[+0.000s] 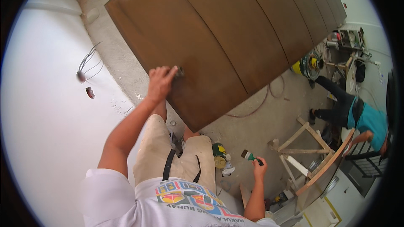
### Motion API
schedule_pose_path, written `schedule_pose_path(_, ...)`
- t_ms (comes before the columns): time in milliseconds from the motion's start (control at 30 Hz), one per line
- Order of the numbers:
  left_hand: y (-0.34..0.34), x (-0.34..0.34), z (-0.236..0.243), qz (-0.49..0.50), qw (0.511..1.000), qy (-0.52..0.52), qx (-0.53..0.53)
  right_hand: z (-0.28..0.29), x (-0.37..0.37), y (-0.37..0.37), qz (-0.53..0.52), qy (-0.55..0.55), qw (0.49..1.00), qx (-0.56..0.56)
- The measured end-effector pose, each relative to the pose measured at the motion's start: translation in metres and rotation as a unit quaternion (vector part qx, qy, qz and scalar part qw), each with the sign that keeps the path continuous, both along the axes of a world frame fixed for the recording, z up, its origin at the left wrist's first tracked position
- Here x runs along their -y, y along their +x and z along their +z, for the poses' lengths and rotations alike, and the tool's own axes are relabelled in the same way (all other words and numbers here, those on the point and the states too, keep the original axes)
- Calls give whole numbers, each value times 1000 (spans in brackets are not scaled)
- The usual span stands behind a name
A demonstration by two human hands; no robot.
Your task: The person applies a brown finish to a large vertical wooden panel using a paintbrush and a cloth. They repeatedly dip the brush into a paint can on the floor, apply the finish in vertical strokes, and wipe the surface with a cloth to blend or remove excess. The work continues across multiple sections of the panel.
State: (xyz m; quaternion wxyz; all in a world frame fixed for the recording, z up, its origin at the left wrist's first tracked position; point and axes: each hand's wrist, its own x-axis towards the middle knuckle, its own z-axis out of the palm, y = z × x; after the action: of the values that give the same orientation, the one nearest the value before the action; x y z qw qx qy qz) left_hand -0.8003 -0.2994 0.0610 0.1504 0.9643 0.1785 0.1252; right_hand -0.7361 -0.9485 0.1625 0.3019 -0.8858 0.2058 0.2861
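Note:
Dark brown wooden panels (202, 38) lie side by side in front of me, split by narrow dark gaps. At the near left edge of the closest panel, my left hand (161, 83) is closed on a small greyish wad (180, 72) against the surface. Its kind I cannot make out, since the fingers cover part of it. A darker patch shows on the wood beside it. Down to the right, away from the panels, my right hand (260, 166) grips a paintbrush (251, 156) by its green handle, its dark bristles pointing up and left.
Below the panels stands a green and yellow can (219, 155) on the concrete floor. A wooden trestle (305, 143) and a curved wooden piece (326, 162) are at right, near a person in a teal shirt (370, 115). Loose wires (86, 65) stick out of the left wall.

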Motion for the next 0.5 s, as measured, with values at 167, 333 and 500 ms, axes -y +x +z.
schedule_pose_path(167,35,-193,-18,101,987,123,0,15,-44,20,20,-13,1000,8)
schedule_pose_path(333,67,-356,-36,175,973,150,7,26,-104,41,17,-41,999,3)
schedule_pose_path(500,77,-481,-44,256,955,142,-45,28,-161,66,45,-23,999,13)
